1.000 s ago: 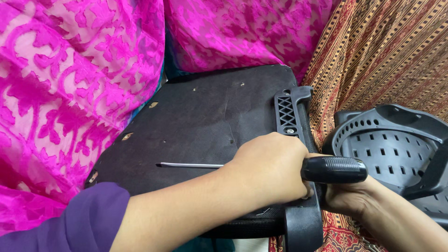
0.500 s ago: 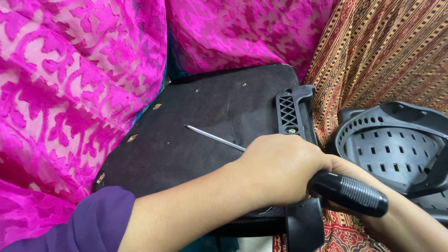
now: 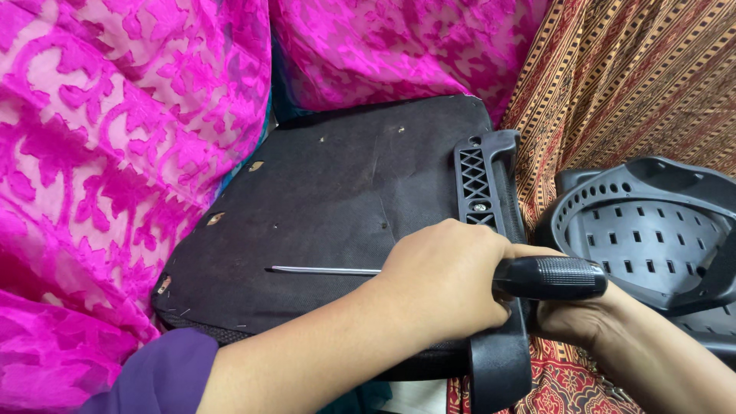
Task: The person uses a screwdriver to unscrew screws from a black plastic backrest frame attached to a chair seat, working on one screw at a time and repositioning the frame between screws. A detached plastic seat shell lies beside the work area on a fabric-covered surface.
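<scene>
A black chair seat (image 3: 345,199) lies underside up against pink cloth. A black plastic arm piece (image 3: 491,184) is fixed along its right edge. My left hand (image 3: 445,280) is closed over the middle of a long tool. The tool's black ribbed handle (image 3: 548,276) sticks out to the right. Its thin metal shaft (image 3: 322,270) lies flat across the seat and points left. My right hand (image 3: 575,318) sits just under the handle, curled against the arm piece. Its fingertips are hidden.
Pink patterned fabric (image 3: 115,153) lies bunched on the left and behind the seat. A brown striped cloth (image 3: 613,84) covers the right side. A dark grey perforated plastic chair shell (image 3: 652,230) lies on it, close to my right wrist.
Half a second ago the tool was tilted, handle down to the right and tip up to the left. It now lies level again, as it did a second ago. Both hands stayed in place.
</scene>
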